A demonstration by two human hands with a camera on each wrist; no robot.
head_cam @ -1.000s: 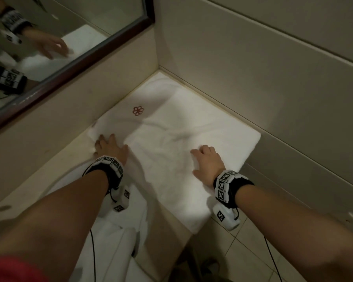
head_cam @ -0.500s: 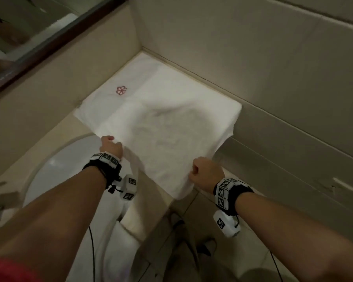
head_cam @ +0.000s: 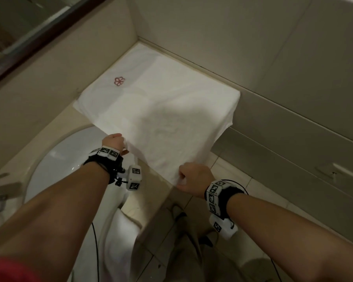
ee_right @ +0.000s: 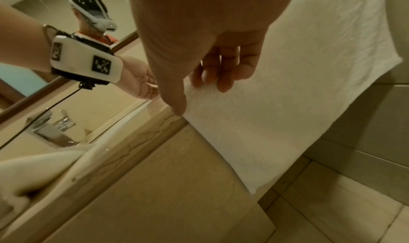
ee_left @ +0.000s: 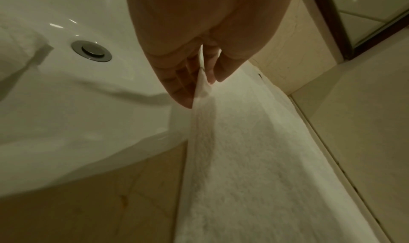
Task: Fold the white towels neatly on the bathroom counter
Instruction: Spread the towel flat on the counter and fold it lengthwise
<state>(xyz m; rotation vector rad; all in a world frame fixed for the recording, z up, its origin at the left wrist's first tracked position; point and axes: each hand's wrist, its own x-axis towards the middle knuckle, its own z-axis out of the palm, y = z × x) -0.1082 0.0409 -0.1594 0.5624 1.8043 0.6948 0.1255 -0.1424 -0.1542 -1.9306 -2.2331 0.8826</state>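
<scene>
**Both hands pinch the towel's near edge, ready to fold**

The white towel (head_cam: 161, 110) lies spread over the counter (head_cam: 55, 119) corner, its far edge tucked against the wall at 12 o'clock and its near part lifted off the counter edge toward 6 o'clock. A pink flower emblem (head_cam: 119, 81) sits at about 10 o'clock on the cloth. The left hand (head_cam: 113, 142) pinches the near-left corner between thumb and curled fingers; the right hand (head_cam: 194, 178) grips the near-right corner, fingers wrapped under, thumb on top. The sink (head_cam: 55, 159) lies at 8 o'clock, below the left wrist.

The cloth looks soft, light and limp, likely to sag between the grips. Holding it at the corners and keeping the edge taut should carry it over squarely.
</scene>
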